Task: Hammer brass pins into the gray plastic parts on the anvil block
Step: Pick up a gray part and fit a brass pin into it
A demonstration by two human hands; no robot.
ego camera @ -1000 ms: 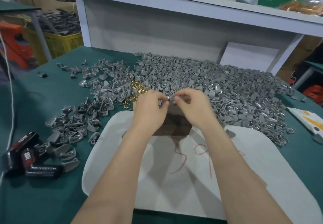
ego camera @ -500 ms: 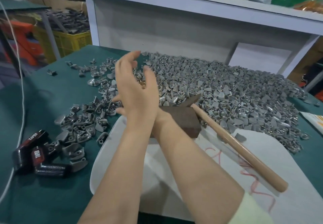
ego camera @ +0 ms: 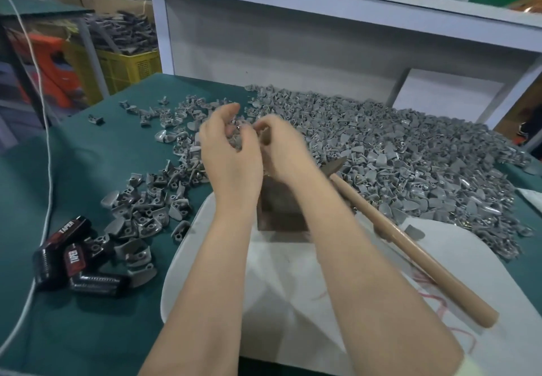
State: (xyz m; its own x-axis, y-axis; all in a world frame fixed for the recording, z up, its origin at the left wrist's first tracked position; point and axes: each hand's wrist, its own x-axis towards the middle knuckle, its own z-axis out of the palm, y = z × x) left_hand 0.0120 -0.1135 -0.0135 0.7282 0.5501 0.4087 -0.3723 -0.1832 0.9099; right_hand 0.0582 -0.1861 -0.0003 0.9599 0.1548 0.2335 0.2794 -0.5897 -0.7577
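The dark anvil block (ego camera: 278,211) stands on a white sheet (ego camera: 293,302), partly hidden by my forearms. The hammer (ego camera: 410,243) lies unheld, its head against the block and its wooden handle running to the lower right. Both hands hover beyond the block, over the gray parts. My left hand (ego camera: 231,155) has its fingers curled around what looks like a gray plastic part (ego camera: 234,138). My right hand (ego camera: 281,147) is right next to it, fingertips curled inward towards the left hand; whatever they hold is hidden. The brass pins are hidden behind my hands.
A big heap of gray parts (ego camera: 410,155) covers the green table at the back right. A looser spread of gray parts (ego camera: 146,208) lies to the left. Black boxes marked TAPER (ego camera: 67,255) and a white cable (ego camera: 48,170) sit at the far left.
My left hand has come down from its raised, open pose. My right hand has drawn back from under it, and the two hands now meet above the parts. The hammer has not moved.
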